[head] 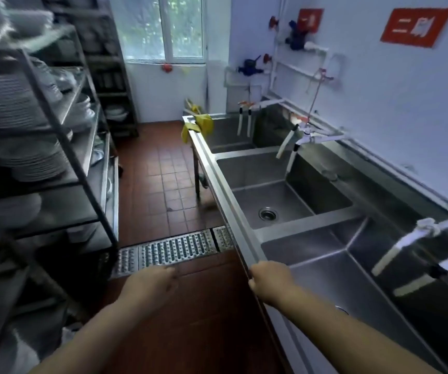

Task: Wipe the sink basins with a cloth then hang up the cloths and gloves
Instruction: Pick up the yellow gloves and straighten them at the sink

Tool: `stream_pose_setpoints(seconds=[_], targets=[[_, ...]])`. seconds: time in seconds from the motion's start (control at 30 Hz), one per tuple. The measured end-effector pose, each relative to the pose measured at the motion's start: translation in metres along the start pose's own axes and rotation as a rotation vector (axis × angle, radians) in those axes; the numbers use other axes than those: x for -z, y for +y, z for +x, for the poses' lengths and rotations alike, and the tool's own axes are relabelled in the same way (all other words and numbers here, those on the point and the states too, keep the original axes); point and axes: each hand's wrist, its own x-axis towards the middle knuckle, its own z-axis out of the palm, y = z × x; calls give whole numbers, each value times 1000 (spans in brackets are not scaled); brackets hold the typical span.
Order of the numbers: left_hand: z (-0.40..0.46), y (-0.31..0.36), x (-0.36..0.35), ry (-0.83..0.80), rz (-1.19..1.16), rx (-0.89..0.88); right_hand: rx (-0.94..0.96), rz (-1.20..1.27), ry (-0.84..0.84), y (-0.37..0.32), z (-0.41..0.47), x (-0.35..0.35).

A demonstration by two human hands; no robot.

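Note:
A long steel sink unit runs along the right wall with three basins: a near basin (pixel 325 268), a middle basin (pixel 279 201) with a round drain, and a far basin (pixel 228 136). Yellow gloves or cloths (pixel 199 125) hang over the front rim of the far basin. My left hand (pixel 150 287) hovers over the red floor, fingers loosely curled, holding nothing. My right hand (pixel 270 282) is at the front rim of the near basin, fingers curled downward; whether it grips the rim is unclear.
Metal racks (pixel 55 147) stacked with white plates and bowls line the left side. A metal floor drain grate (pixel 177 249) crosses the red tiled aisle. White taps (pixel 295 141) and pipes stick out over the basins. A window (pixel 166 28) is at the far end.

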Motion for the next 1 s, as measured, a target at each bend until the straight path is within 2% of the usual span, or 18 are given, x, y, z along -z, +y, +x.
stream_pose_setpoints(seconds=[0.23, 0.37, 0.5, 0.8, 1.0], targets=[[101, -61, 28, 98, -75, 182, 94, -16, 7, -1, 152, 54], [135, -111, 28, 103, -96, 273, 162, -81, -31, -27, 231, 80], [185, -179, 28, 92, -102, 343, 213, -114, 32, -65, 319, 97], [336, -336, 63, 78, -162, 238, 92, 15, 61, -140, 498, 142], [432, -393, 81, 3, -157, 150, 18, 66, 70, -150, 576, 166]])
